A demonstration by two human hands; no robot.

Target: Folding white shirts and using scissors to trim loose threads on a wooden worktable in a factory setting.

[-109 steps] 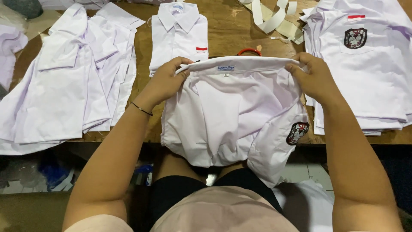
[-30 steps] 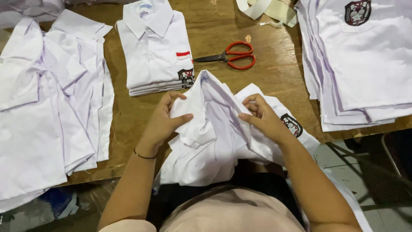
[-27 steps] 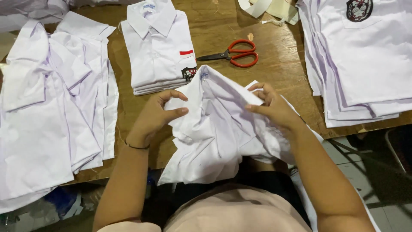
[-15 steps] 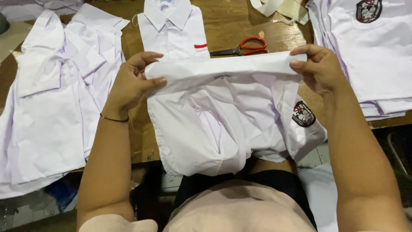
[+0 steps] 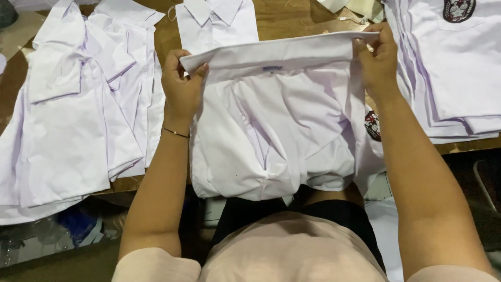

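Observation:
I hold a white shirt (image 5: 271,130) stretched flat by its collar over the near edge of the wooden table (image 5: 282,18). My left hand (image 5: 180,83) pinches the collar's left end, and my right hand (image 5: 377,57) pinches its right end. The shirt's body hangs down toward my lap, and a dark round badge (image 5: 372,125) shows at its right side. A thin bracelet sits on my left wrist.
A folded white shirt (image 5: 216,21) lies just beyond the held collar. Unfolded white shirts (image 5: 78,104) are piled on the left. A stack of white shirts with a dark chest emblem (image 5: 449,62) lies on the right. White strips (image 5: 355,6) sit at the far edge.
One second ago my hands were bunching the shirt together. They have since spread apart, pulled the collar straight and raised it. The red scissors are now hidden behind the shirt.

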